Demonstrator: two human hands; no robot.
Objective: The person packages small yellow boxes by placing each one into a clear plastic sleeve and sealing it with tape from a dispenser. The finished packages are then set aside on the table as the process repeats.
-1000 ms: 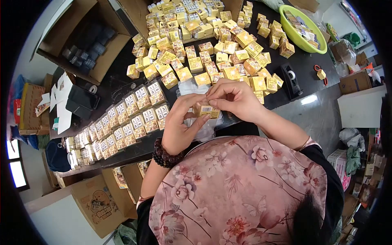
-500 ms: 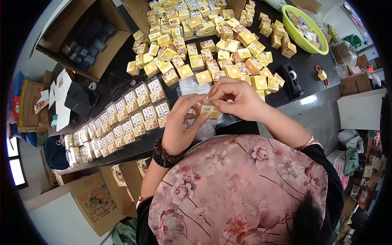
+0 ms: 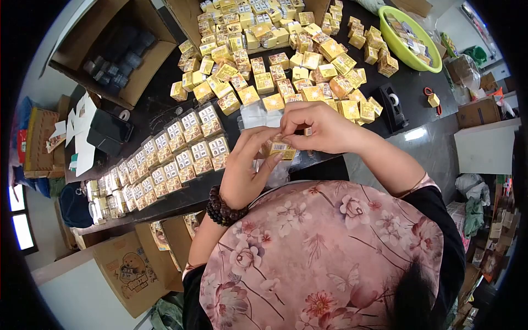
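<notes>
A small yellow box [image 3: 282,151] with a barcode on its side is held up in front of my chest. My left hand [image 3: 247,165] is closed around it, thumb on the near face and fingers along the far edge. At the box's upper edge, the fingers of my right hand [image 3: 322,127] are pinched together; the exact spot they grip is partly hidden. Clear plastic bags [image 3: 256,116] lie under and behind the hands. Beyond them is a loose heap of similar yellow boxes [image 3: 264,83].
Left of my hands, rows of boxes in clear packs [image 3: 184,165] line the table. An open carton [image 3: 157,69] holds clear plastic cases. On the right are a black tape dispenser [image 3: 391,113], red-handled scissors [image 3: 438,110] and a green basin [image 3: 385,36].
My right hand has shifted slightly at the box's top edge, and its forearm sits a little farther out to the right. The left hand keeps its hold on the box.
</notes>
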